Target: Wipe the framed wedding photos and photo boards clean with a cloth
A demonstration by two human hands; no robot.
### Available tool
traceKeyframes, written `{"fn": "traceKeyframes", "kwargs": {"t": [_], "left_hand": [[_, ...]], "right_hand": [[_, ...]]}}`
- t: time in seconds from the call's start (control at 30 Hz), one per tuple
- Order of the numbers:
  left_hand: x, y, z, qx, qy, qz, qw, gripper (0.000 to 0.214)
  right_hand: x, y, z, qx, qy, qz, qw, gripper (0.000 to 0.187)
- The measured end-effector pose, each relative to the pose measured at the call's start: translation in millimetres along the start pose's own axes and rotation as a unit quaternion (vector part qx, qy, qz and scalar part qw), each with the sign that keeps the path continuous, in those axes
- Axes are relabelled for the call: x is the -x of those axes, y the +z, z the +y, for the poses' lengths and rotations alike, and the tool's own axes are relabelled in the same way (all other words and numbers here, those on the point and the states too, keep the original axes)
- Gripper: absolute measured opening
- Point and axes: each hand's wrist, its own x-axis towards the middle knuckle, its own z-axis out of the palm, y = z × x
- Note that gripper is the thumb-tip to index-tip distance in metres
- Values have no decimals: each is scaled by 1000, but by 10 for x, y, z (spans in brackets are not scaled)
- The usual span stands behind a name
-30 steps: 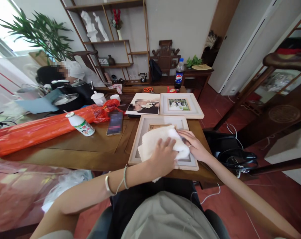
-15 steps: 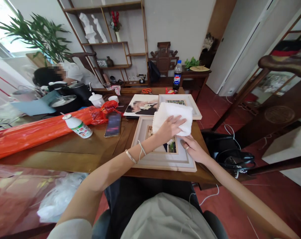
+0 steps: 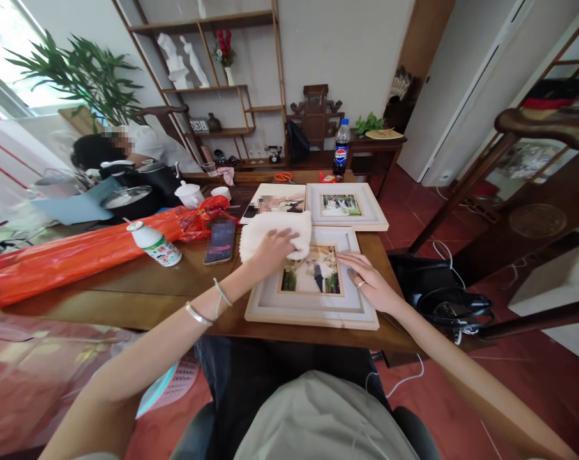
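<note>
A wooden picture frame lies flat at the near edge of the table, a wedding photo inside its white mount. My left hand presses a folded white towel over the frame's upper left corner, fingers bent into the cloth. On the frame's right side rests my right hand, its fingers stretched out flat and holding nothing. Behind lies a second frame with a smaller photo. To its left is a large photo print, partly covered by the towel.
Left on the table are a phone, a white bottle and a long red plastic-wrapped bundle. Orange-handled scissors and a cola bottle stand at the back. A person is at the far left.
My left hand and the towel have moved left across the frame, uncovering its photo and the one in the second frame. My right hand has stayed on the frame's right side.
</note>
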Motion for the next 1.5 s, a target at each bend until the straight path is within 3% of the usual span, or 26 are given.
{"fn": "traceKeyframes", "kwargs": {"t": [0.13,0.3,0.4,0.5,0.6,0.7,0.83,0.97,1.13,1.27,1.37,1.5], "left_hand": [[289,-92,-72,0,-43,-27,999,46],[674,-353,401,74,37,-82,993,42],[897,-392,737,91,90,-41,991,34],[943,-261,856,79,71,14,994,28],[779,-60,692,60,9,39,997,30],[508,94,349,27,-52,67,996,31],[160,188,-84,10,-45,79,996,33],[-23,200,-220,25,-38,50,998,38],[153,109,29,29,-22,10,999,37],[563,-95,361,34,-24,-16,999,35],[901,-278,589,82,9,-46,996,35],[1151,-319,757,143,37,-13,989,32]], "right_hand": [[-3,-3,-10,-2,6,2,1000,49],[-4,-18,-32,-2,8,-8,1000,53],[-1,-20,-41,0,10,-9,1000,53],[1,-23,-47,1,10,-13,1000,53],[-1,-27,-53,4,8,-18,1000,53],[-3,-26,-54,5,8,-18,1000,55],[0,-12,-41,0,12,-8,1000,53],[1,-8,-27,-1,14,-6,1000,55],[-9,-26,-35,1,11,-6,1000,56],[-8,-32,-47,5,5,-4,1000,53],[1,-25,-46,8,5,-4,1000,52],[8,-16,-42,7,7,-9,1000,54]]}}
